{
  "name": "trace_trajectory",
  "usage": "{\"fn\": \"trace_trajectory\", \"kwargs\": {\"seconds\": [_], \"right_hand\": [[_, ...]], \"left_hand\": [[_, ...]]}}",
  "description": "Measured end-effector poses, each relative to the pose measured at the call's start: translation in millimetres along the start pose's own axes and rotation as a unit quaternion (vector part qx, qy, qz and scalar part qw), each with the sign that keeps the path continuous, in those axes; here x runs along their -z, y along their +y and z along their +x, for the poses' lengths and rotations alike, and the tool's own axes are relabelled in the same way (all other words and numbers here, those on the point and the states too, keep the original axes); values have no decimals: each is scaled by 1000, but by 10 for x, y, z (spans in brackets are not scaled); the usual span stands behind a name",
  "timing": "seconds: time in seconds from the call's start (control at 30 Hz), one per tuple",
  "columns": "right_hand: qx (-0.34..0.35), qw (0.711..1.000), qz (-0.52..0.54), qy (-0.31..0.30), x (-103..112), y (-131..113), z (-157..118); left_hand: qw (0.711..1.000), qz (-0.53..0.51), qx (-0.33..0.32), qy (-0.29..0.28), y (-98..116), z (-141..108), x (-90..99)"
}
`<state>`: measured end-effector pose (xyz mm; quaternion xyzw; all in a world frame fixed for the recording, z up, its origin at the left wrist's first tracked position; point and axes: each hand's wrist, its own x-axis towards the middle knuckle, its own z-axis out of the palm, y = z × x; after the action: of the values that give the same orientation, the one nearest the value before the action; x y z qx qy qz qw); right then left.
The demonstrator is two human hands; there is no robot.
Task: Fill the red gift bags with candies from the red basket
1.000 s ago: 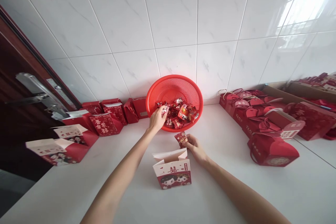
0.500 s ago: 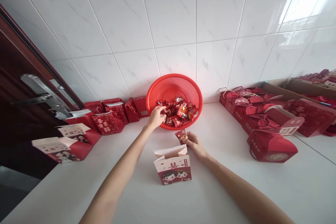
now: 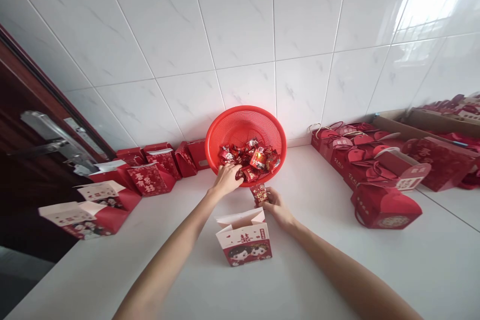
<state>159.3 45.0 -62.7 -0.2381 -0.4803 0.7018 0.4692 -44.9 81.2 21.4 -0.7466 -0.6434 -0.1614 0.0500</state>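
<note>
My left hand (image 3: 227,180) reaches over the near rim of a red plastic basket (image 3: 284,147), its fingers curled down among the wrapped candies (image 3: 258,159). What the fingers hold, if anything, is hidden. My right hand (image 3: 277,208) is closed on a red candy packet (image 3: 259,194) with gold print, held upright between basket and box. Just in front of that packet stands an open paper gift box (image 3: 245,245), white and red with two cartoon faces. Its top flaps are up, and its inside is mostly out of sight.
Several red gift boxes (image 3: 150,178) stand at the left, beside a dark door with a metal handle (image 3: 56,135). More closed red boxes (image 3: 386,205) line the right, near a cardboard carton (image 3: 393,122). A tiled wall (image 3: 243,20) rises behind the white table (image 3: 180,280).
My left hand has moved down and right within the basket, towards its near rim. The packet in my right hand has turned slightly more upright. The view has shifted a little.
</note>
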Motion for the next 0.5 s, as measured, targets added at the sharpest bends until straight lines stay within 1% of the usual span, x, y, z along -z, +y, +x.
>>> {"fn": "trace_trajectory", "kwargs": {"seconds": [0.27,0.4,0.5], "right_hand": [[2,1000,-1,0,-4,-21,-8],[-5,1000,-5,3,-3,-37,-11],[-7,1000,-8,2,-2,-40,-13]], "left_hand": [[998,34,54,-10,145,5,-43],[997,20,67,-12,169,40,-64],[998,-13,65,-9,136,52,-85]]}}
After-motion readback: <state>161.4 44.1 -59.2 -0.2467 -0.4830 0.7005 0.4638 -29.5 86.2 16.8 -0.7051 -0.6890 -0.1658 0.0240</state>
